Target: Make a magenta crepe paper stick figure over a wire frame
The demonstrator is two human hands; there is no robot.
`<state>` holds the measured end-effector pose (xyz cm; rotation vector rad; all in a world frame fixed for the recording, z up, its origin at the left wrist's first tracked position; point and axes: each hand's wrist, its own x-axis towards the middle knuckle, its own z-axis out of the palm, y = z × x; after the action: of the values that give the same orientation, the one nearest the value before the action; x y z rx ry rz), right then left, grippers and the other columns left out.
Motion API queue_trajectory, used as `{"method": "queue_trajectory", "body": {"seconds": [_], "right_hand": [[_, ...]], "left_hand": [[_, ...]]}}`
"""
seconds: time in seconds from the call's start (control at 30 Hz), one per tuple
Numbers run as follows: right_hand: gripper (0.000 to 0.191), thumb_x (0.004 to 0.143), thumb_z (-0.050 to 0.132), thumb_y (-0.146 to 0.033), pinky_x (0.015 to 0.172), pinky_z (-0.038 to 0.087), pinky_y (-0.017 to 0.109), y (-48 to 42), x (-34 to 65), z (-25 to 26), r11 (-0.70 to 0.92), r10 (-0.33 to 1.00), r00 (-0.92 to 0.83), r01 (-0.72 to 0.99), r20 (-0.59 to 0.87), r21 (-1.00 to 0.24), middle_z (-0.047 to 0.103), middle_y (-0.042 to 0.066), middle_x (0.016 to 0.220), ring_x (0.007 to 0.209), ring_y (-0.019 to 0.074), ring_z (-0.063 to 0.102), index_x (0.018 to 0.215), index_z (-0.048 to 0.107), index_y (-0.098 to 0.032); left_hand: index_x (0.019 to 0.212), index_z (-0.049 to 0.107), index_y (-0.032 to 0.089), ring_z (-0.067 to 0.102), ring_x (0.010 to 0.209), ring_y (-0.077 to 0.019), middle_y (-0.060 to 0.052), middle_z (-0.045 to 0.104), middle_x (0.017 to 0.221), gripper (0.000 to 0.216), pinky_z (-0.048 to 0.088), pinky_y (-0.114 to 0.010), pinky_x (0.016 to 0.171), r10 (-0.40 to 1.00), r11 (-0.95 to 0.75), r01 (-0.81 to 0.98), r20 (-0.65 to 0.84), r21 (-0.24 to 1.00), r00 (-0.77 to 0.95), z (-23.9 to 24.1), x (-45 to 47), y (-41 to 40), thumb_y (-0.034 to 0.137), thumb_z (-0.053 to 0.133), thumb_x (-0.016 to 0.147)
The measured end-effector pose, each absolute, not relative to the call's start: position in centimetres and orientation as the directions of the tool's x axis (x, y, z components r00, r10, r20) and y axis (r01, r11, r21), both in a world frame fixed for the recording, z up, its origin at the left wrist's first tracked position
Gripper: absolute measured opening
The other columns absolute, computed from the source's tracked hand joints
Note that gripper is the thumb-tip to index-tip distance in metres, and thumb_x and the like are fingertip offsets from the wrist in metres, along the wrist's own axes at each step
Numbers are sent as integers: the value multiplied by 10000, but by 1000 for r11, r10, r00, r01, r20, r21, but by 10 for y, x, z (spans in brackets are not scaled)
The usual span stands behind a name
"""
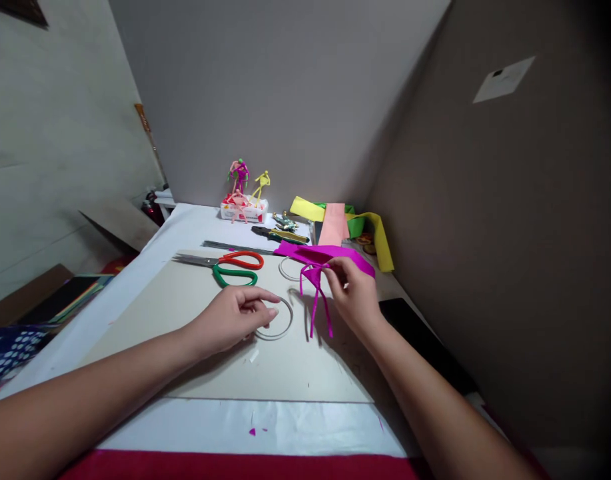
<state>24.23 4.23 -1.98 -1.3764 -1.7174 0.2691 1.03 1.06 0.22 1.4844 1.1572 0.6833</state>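
Observation:
A thin grey wire ring (291,320) is at the fingers of my left hand (235,313). That hand is curled round the ring's left side, low over the pale board (205,373); part of the ring is hidden behind the fingers. My right hand (354,293) pinches a small magenta stick figure (313,275) at its side, so its two thin legs hang down above the board. Just behind the figure lie a second thin ring (285,272) and a magenta strip (305,252). Left of these rest scissors (225,263) with one red and one green handle.
Pliers (280,235) and dark thin rods (230,247) lie farther back. A small box (244,212) carries several paper-like figures. Yellow, green and peach strips (334,223) are heaped at back right. A dark flat object (420,340) lies beside my right forearm. Magenta scraps (252,432) dot the front cloth.

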Motion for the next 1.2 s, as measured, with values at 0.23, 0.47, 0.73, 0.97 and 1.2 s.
{"method": "queue_trajectory", "body": {"seconds": [0.23, 0.47, 0.73, 0.97, 1.2], "right_hand": [[113, 904, 533, -297, 591, 464, 240, 7, 216, -8, 468, 876, -67, 357, 478, -808, 592, 6, 754, 637, 124, 551, 926, 564, -191], [66, 885, 574, -260, 644, 460, 267, -2, 203, -13, 380, 924, -126, 180, 362, -907, 580, 4, 754, 671, 128, 535, 872, 585, -196], [130, 801, 628, -94, 766, 485, 365, -16, 206, 7, 639, 766, -142, 277, 627, -717, 624, 50, 859, 855, 200, 588, 846, 609, -215], [187, 748, 636, -32, 679, 532, 320, -31, 196, 10, 633, 774, -149, 170, 616, -755, 675, 43, 804, 756, 176, 644, 752, 568, -206], [126, 783, 646, -82, 729, 551, 311, -33, 197, 13, 558, 825, -167, 103, 539, -823, 694, 34, 812, 770, 170, 666, 788, 604, -200]], "left_hand": [[945, 731, 146, 602, 830, -216, -82, 703, 888, 281, 448, -299, 775, 862, 82, 8, -75, 997, 501, 14, 9, 8, 373, 605, 836], [832, 715, 150, 568, 786, -190, -60, 676, 831, 342, 422, -297, 774, 831, 174, 56, -177, 983, 528, 16, 13, -3, 392, 488, 914], [795, 743, 236, 456, 1154, -286, -47, 698, 878, 305, 296, -391, 1018, 925, -250, 356, 113, 900, 364, 20, 12, -12, 342, 481, 909], [1086, 662, 320, 307, 1287, -276, 0, 659, 1176, 311, 208, -450, 1045, 883, -457, 571, 272, 682, 383, 27, 12, -25, 303, 379, 957], [1316, 527, 284, 312, 1290, -271, -6, 689, 1182, 401, 182, -471, 1051, 790, -611, 604, 438, 511, 429, 37, 11, -32, 214, 437, 931]]}}
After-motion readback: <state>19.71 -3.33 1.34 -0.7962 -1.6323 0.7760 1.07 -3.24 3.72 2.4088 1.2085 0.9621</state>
